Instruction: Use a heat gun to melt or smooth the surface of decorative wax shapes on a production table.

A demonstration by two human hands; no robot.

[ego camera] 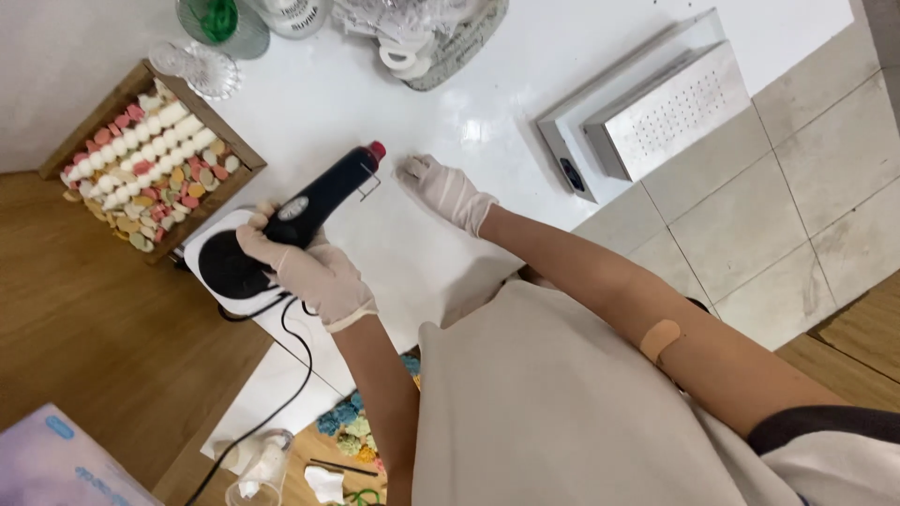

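Broadly, the white worktop (450,94) spreads under both gloved hands. Left of the grip, a wooden tray (150,159) holds pastel pieces. The left hand (305,267) clenches a black hot-glue gun (323,192), its red nozzle pointing up and right, above a black-and-white round stand (220,267). The right hand (442,190) lies open, flat on the worktop just beyond the nozzle. Gluing looks under way; next calls for bringing a piece to the nozzle.

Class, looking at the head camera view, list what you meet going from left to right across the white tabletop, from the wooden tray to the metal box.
Wooden tray of coloured pieces → left hand gripping the black glue gun → right hand, flat on the tabletop → metal box.
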